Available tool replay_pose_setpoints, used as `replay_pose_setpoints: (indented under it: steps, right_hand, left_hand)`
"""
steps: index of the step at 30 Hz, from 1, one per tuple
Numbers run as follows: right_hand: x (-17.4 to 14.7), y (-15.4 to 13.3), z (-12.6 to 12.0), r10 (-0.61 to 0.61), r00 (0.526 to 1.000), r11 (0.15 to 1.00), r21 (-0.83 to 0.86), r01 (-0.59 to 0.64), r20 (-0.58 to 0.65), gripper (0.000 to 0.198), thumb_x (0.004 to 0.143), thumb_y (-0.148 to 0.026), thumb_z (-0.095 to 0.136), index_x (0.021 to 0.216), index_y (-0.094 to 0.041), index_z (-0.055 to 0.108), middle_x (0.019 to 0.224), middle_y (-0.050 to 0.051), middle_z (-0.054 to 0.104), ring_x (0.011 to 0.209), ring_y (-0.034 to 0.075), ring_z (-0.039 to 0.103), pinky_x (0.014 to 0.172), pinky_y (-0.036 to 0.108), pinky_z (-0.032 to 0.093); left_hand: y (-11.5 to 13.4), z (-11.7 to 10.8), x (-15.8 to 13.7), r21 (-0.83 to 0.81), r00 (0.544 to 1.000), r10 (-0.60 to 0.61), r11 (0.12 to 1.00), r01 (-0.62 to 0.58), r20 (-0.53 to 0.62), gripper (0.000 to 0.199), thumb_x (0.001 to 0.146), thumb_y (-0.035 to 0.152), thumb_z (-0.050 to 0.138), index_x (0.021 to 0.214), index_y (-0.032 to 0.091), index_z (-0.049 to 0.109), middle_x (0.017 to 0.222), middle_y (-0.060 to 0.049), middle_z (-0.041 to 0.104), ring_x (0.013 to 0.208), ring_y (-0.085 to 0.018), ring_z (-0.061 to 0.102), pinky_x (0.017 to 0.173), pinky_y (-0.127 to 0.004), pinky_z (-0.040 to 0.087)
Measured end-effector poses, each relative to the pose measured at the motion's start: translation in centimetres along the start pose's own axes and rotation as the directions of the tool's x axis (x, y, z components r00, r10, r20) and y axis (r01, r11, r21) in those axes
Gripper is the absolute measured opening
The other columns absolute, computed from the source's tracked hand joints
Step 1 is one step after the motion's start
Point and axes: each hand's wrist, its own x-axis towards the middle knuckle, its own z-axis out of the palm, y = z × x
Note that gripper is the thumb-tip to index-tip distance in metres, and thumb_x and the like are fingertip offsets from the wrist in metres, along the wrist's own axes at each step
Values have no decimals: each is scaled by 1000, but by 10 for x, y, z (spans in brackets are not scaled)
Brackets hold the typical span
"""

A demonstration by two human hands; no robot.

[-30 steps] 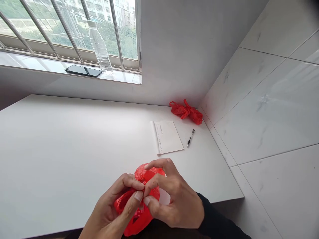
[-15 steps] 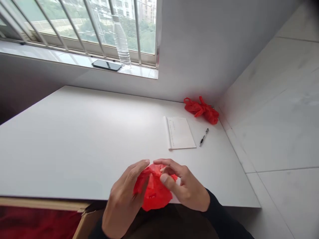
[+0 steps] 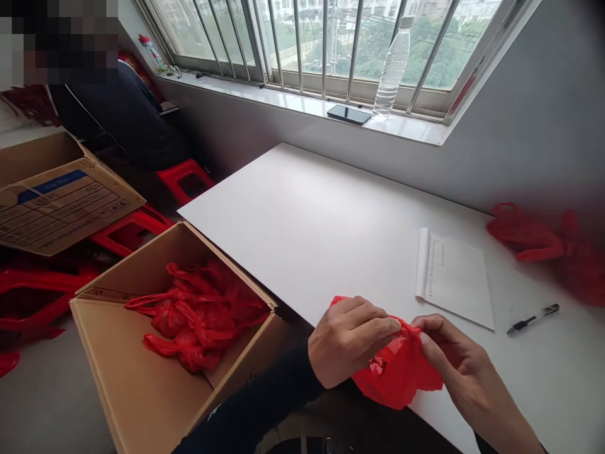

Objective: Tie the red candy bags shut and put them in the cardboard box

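Note:
A red plastic bag (image 3: 401, 378) hangs between my two hands at the front edge of the white table (image 3: 302, 214). My left hand (image 3: 354, 340) is closed on the bag's gathered top from the left. From the right, my right hand (image 3: 454, 353) pinches the same twisted part with thumb and fingers. Something patterned shows dimly through the thin plastic; I cannot make out what it is. Left of the table, an open cardboard box (image 3: 113, 372) contains several red plastic bags (image 3: 198, 315), bunched and tied.
On the table lie a notepad (image 3: 458, 280), a pen (image 3: 532, 319) and another red bag (image 3: 534, 236) by the wall. A phone (image 3: 348, 114) and a water bottle (image 3: 393, 72) occupy the windowsill. A person (image 3: 123, 107) sits beyond a second box (image 3: 61, 208) and red stools (image 3: 184, 180).
The view has swung left, bringing the open box and the seated person into sight. My hands, apart at the fingertips before, have closed together on the bag's top.

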Motion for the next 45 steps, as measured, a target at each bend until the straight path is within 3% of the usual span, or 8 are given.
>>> replay_pose_setpoints:
  steps: [7, 12, 18, 23, 28, 33, 38, 45]
  right_hand:
    - [-2, 50, -36, -48, 950, 948, -313, -53, -308, 30, 86, -53, 66, 82, -23, 67, 78, 4, 66, 71, 22, 62, 53, 28, 49]
    - [-3, 70, -38, -14, 913, 970, -229, -87, -407, 33, 91, -52, 61, 78, -22, 61, 74, 1, 60, 72, 20, 59, 67, 32, 50]
    - [6, 51, -17, 31, 920, 997, -52, -55, -391, 30, 96, -50, 57, 88, -22, 60, 76, 1, 60, 80, 21, 62, 72, 33, 51]
    - [-9, 45, -17, 30, 900, 999, -5, -35, -435, 32, 93, -52, 63, 103, -22, 63, 88, 3, 67, 84, 21, 65, 79, 35, 53]
    - [-16, 64, -26, 104, 845, 995, 47, -93, -525, 42, 87, -54, 72, 117, -25, 65, 106, 4, 70, 94, 23, 69, 88, 37, 53]
    - [3, 49, -7, -1, 923, 999, -33, -13, -384, 40, 93, -53, 65, 121, -24, 66, 110, 6, 70, 98, 23, 67, 91, 39, 54]
    - [26, 2, 25, -213, 968, 976, -64, 206, -131, 39, 100, -45, 58, 135, -28, 61, 140, 8, 58, 128, 25, 56, 109, 45, 47]
    - [28, 2, 32, -213, 951, 970, 71, 234, -226, 32, 105, -45, 47, 109, -27, 73, 115, 7, 66, 109, 23, 62, 90, 35, 54]
  left_hand:
    - [-15, -32, -45, 113, 982, -147, 985, 134, 115, 11, 95, 16, 60, 104, 20, 65, 99, -5, 76, 93, -18, 66, 83, -33, 55]
    - [-38, -53, -69, 207, 921, -357, 924, 323, 157, 13, 97, 11, 55, 98, 21, 63, 94, -3, 69, 85, -17, 63, 76, -30, 51]
    - [-25, -15, -49, 170, 941, -288, 951, 260, 175, 65, 95, 17, 59, 154, 25, 34, 150, -10, 51, 142, -29, 42, 117, -48, 37]
    - [-14, 18, -33, 134, 927, -239, 969, 208, 289, 42, 88, 8, 52, 127, 21, 63, 105, -9, 72, 104, -30, 64, 102, -53, 49]
    - [-20, -15, -29, 112, 890, -423, 906, 409, 170, 27, 93, 9, 46, 113, 19, 62, 103, -7, 71, 96, -20, 67, 87, -36, 56]
    - [-16, -50, -24, 19, 881, -451, 891, 453, 143, 35, 95, 7, 43, 118, 23, 64, 104, -4, 69, 95, -15, 68, 85, -29, 57]
    - [-22, -32, -12, 13, 913, -378, 925, 380, 156, 37, 99, 13, 43, 123, 27, 67, 112, -7, 66, 102, -18, 66, 88, -33, 56]
    - [-55, -11, -30, 180, 880, -435, 897, 404, 192, 39, 98, 23, 53, 137, 24, 49, 126, -10, 59, 111, -24, 62, 92, -41, 54]
